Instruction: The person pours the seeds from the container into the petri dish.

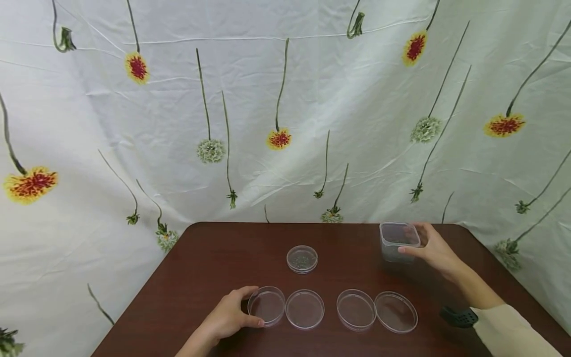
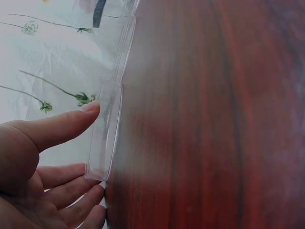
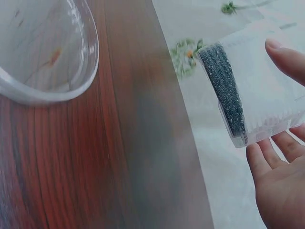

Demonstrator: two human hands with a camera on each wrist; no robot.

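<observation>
My left hand (image 1: 227,315) grips the leftmost clear petri dish (image 1: 269,288) on the table, thumb on its near side and fingers on the far side. In the left wrist view the thumb meets the wall of this dish (image 2: 106,129), with the fingers under its other edge. At the back right, my right hand (image 1: 430,248) holds a clear square plastic container (image 1: 394,254) between thumb and fingers. The right wrist view shows the container raised off the tabletop, with a layer of dark small granules (image 3: 223,90) at its bottom.
Another petri dish (image 1: 306,328) stands right beside the held one. Two more, a dish (image 1: 356,327) and a dish (image 1: 400,331), sit farther right. Behind them, a small dish (image 1: 302,271) contains scattered dark grains. A flowered cloth (image 1: 250,89) hangs behind the brown table (image 1: 196,263).
</observation>
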